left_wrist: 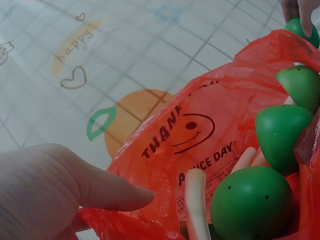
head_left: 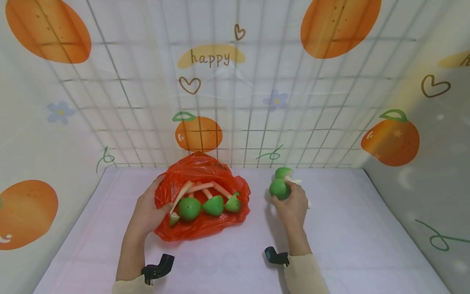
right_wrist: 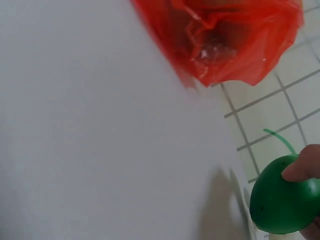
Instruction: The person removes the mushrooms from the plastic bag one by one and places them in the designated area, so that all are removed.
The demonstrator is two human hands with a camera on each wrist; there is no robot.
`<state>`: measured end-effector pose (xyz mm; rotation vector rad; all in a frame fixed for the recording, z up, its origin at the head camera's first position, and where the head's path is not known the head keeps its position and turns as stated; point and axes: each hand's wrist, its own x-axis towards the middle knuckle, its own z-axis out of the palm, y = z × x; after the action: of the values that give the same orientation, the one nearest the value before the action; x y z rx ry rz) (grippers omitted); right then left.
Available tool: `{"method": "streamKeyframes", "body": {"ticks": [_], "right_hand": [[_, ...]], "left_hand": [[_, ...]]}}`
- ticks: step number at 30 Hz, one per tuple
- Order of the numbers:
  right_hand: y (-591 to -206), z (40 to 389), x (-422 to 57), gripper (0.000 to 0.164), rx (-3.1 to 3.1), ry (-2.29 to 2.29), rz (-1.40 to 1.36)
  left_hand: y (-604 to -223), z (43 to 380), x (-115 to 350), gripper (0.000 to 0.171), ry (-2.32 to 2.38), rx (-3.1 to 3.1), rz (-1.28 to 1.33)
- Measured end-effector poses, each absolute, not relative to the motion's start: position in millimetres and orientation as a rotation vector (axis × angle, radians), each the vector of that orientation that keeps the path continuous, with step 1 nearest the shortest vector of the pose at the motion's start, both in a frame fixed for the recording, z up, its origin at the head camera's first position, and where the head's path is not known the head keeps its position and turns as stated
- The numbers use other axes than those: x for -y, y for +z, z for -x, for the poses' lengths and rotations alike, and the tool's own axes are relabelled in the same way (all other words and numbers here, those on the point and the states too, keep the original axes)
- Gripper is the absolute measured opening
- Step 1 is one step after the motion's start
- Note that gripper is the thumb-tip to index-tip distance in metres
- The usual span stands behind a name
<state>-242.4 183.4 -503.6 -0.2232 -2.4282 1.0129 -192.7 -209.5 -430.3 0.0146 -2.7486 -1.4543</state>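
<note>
A red plastic bag (head_left: 209, 163) with black printing stands with its mouth facing me. Its left edge is gripped by my left hand (head_left: 147, 208), thumb inside the rim. Several toy mushrooms with green, black-dotted caps and pale stems lie in the bag; one round cap (head_left: 189, 208) is nearest that hand. To the right of the bag, my right hand (head_left: 291, 206) holds a green mushroom (head_left: 280, 189) by its cap, fingertips around it; its stem is mostly hidden. Just behind sits another green mushroom (head_left: 283, 172). In the right wrist view the held cap (right_wrist: 280, 200) shows at lower right.
Both hands are over a white-covered table (head_left: 220, 265). A printed cloth (head_left: 238, 102) with oranges and grid lines hangs behind it, and more cloth stands at both sides. A black wrist camera (head_left: 158, 267) sits on the left wrist, another (head_left: 275, 256) on the right.
</note>
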Motion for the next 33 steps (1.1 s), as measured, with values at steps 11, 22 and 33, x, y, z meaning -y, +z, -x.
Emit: {"method": "streamKeyframes", "body": {"ticks": [11, 22, 33], "right_hand": [[-510.4, 244.3, -179.4, 0.059, 2.444, 0.956, 0.198], [-514.0, 245.4, -177.7, 0.058, 2.398, 0.963, 0.189], [-510.1, 244.4, -174.0, 0.051, 2.39, 0.981, 0.178]], "left_hand": [[-432.9, 192.8, 211.4, 0.088, -1.459, 2.738, -0.013], [-433.9, 192.7, 212.2, 0.087, -1.455, 2.73, 0.001], [-430.0, 190.4, 211.3, 0.086, -1.418, 2.748, 0.004]]}}
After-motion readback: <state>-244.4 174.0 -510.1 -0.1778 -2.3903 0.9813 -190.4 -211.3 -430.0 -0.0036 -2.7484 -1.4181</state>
